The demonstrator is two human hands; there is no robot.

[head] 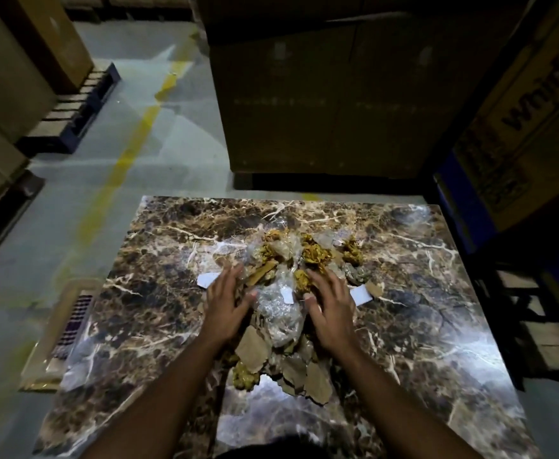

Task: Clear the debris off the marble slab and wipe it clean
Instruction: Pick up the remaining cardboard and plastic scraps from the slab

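Observation:
A brown, white-veined marble slab [420, 293] lies flat in front of me. A heap of debris [281, 293] sits on its middle: crumpled clear plastic, yellow shredded bits, torn cardboard pieces and white paper scraps. My left hand [227, 301] rests flat against the heap's left side, fingers spread. On the heap's right side my right hand [332, 309] lies the same way, fingers apart. Both palms face down and inward around the pile. Neither hand has closed on anything.
Large cardboard boxes [321, 104] stand behind the slab, and a printed box [529, 120] is at the right. More boxes on a pallet [73, 111] are at the far left. A flat board [63, 336] lies under the slab's left edge. Grey floor with a yellow line [129, 154] runs left.

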